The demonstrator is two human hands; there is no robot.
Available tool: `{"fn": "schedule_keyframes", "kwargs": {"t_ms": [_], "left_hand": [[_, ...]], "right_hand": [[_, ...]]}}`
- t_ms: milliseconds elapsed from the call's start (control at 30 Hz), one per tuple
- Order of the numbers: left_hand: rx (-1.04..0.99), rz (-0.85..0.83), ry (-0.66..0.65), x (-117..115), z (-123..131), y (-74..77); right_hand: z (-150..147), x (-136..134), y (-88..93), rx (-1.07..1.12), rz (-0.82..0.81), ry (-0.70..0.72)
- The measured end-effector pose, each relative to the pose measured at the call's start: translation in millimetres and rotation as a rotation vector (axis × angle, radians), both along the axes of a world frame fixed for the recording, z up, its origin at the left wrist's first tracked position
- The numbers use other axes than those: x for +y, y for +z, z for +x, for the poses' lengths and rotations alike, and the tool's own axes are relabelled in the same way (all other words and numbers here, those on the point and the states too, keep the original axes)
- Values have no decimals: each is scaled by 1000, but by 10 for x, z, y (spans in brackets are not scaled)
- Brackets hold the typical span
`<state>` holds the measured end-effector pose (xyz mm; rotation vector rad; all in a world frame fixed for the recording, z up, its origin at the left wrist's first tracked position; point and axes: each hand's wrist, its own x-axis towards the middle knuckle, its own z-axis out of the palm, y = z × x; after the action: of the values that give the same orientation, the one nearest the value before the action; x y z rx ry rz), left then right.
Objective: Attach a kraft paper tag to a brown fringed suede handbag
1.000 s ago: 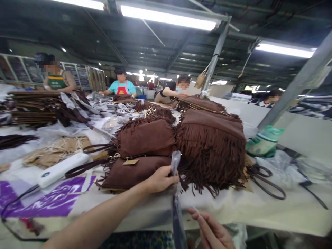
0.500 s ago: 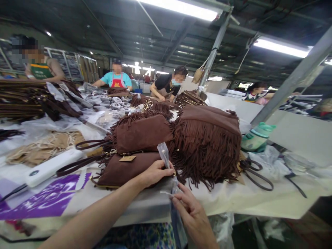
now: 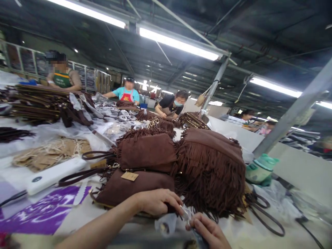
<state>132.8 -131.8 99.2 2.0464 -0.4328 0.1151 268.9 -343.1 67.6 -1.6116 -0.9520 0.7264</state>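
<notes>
In the head view, my left hand (image 3: 159, 202) reaches in from the left, its thumb and fingers pinched on a plastic-wrapped strap (image 3: 187, 213). My right hand (image 3: 209, 231) grips the same strap just to the right, fingers closed, close to the left fingertips. One end of the clear wrap (image 3: 166, 224) hangs below my left hand, with a small metal-looking piece in it. The strap's lower part runs out at the bottom of the view. Right behind my left hand lies a brown bag (image 3: 145, 183) with a paper tag (image 3: 129, 176).
A stack of fringed brown bags (image 3: 212, 166) stands to the right. Another brown bag (image 3: 149, 152) lies behind. At left are a white handheld device (image 3: 55, 176), paper tags (image 3: 49, 154) and a purple printed sheet (image 3: 44, 211). A green bottle (image 3: 261, 169) stands far right. Co-workers sit across the table.
Both hands have moved lower and a little right in view with the strap. The wrapped end that stood up above my left hand now hangs below it. The camera has tilted up.
</notes>
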Motion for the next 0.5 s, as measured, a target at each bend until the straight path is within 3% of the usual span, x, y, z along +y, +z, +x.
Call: {"fn": "schedule_keyframes", "kwargs": {"t_ms": [100,233,300,367,433,500], "left_hand": [[148,-162,25,19,20,25],[214,-308,205,-50,113,-22],[198,-181,195,-108,166,-22],[155,59,185,-163,217,1],[108,268,241,-204,263,25],[83,341,316,-227,299,32]], "right_hand": [[-27,-29,126,-33,-52,28],[-45,-44,215,37,-79,18],[-43,-34,243,113,-83,26],[-41,-6,280,173,-53,46],[-38,37,328,229,-8,61],[-35,77,370,292,19,59]]}}
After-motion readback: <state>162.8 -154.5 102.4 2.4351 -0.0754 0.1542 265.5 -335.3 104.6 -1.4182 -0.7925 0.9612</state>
